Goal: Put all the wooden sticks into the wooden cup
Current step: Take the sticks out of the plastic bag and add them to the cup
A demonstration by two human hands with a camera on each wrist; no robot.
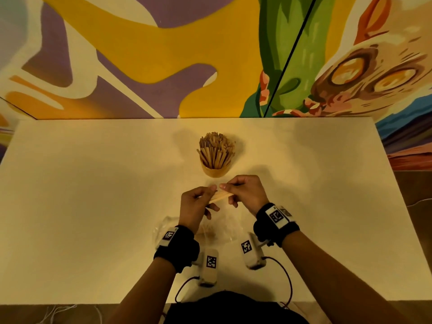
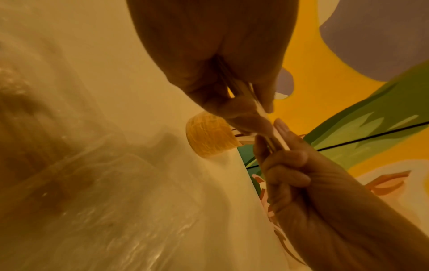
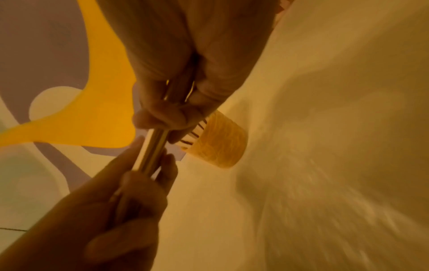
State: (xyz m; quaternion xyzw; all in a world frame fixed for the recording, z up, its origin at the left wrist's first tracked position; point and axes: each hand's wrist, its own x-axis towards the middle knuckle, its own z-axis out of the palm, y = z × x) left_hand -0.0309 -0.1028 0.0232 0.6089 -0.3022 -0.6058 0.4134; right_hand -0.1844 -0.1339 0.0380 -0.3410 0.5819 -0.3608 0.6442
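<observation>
A round wooden cup (image 1: 215, 170) stands mid-table, packed with several upright wooden sticks (image 1: 216, 148). Just in front of it, both hands hold a small bundle of wooden sticks (image 1: 221, 197) lying crosswise above the table. My left hand (image 1: 198, 202) grips its left end, my right hand (image 1: 243, 190) pinches its right end. The left wrist view shows the bundle (image 2: 260, 110) running between the two hands with the cup (image 2: 211, 137) behind. In the right wrist view the bundle (image 3: 154, 148) passes from my fingers to the other hand, beside the cup (image 3: 220, 141).
A crumpled clear plastic bag (image 1: 210, 230) lies on the white table (image 1: 93, 206) under my wrists, with some brownish content inside. A painted wall rises right behind the table's far edge. Cables hang from the wrist cameras near the front edge.
</observation>
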